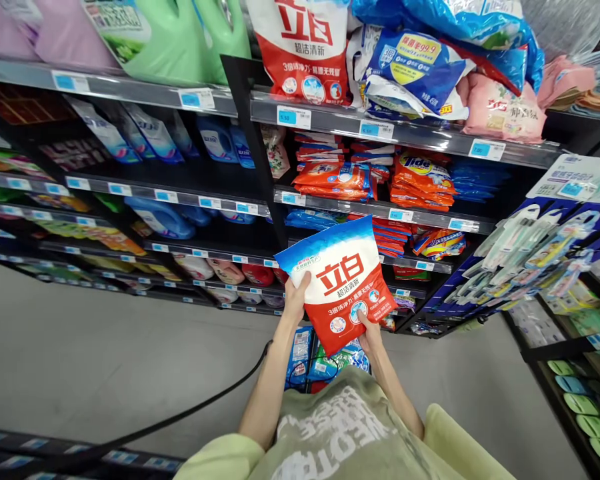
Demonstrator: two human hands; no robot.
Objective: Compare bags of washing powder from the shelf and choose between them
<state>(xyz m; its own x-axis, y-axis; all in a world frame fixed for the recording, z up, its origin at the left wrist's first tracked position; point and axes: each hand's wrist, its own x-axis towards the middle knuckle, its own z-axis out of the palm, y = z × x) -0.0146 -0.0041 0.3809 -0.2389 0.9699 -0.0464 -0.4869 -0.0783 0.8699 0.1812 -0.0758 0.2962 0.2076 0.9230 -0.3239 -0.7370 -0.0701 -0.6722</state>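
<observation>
A bag of laundry powder [341, 280], blue along the top, white in the middle and red below, is held up in front of my chest with its printed front toward me. My left hand [296, 297] grips its left edge, thumb on the front. At the lower right, my right hand [370, 333] pinches the bag with the thumb over a round picture. The fingers of both hands are hidden behind the bag. Below it, several blue and green detergent packs [325, 363] are partly covered by the bag and my shirt.
A larger bag of the same print [307, 50] stands on the upper shelf [405, 130]. Orange detergent bags [423, 180] fill the shelf beneath. Green jugs [175, 40] stand at upper left. Toothbrush packs [525, 253] hang at right. A black cable [200, 403] runs past my left arm.
</observation>
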